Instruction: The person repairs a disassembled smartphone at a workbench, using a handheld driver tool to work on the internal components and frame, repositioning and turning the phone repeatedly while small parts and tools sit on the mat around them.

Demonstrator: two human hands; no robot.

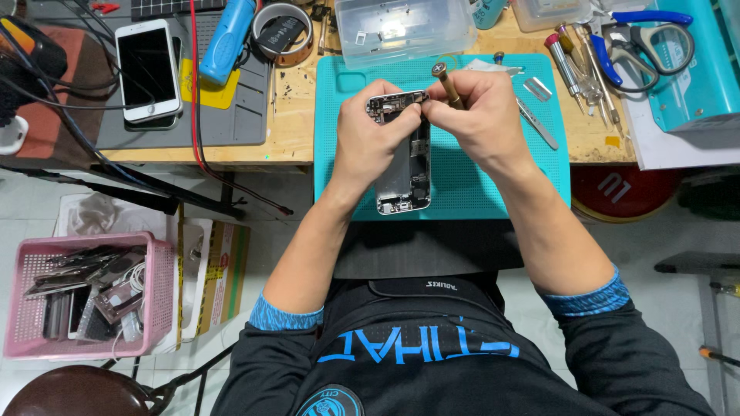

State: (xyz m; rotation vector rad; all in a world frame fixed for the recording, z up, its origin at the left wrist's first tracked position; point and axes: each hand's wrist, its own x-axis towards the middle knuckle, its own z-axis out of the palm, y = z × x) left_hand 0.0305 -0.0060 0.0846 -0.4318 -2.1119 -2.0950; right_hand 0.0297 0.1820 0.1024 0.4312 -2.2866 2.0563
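**Q:** What sat closest to the lens?

**Me:** Dark sleeves with blue cuffs, pushed up my forearms, filled the bottom of the view. Beyond them my left hand (368, 135) was closed around the upper left edge of an opened phone chassis (405, 166), thumb and fingers pinching its top corner. My right hand (482, 115) was curled snug around a small brass-handled screwdriver (448, 83), its round cap pointing up and away from me, its tip angled down toward the top of the chassis.

**Q:** Where was the chassis?

**Me:** Held slightly raised over a teal work mat (539, 185) on the wooden bench, its lower end toward me. Further out lay a metal pry tool (537, 123), a row of spare screwdrivers (574, 65), blue-handled scissors (644, 35), a clear plastic box (405, 27), a roll of tape (281, 31), and a white phone (148, 69) on a grey mat. A pink basket (158, 300) of phone parts stood on the floor to my left.

**Q:** What might have gone wrong?

**Me:** I judged the tip could slip and scratch the board, or a loosened screw could drop off the mat's edge, since the chassis was not lying flat.

**Q:** Anything unclear?

**Me:** My fingers hid the driver's tip, so I could not tell which screw it met, or whether it touched at all.
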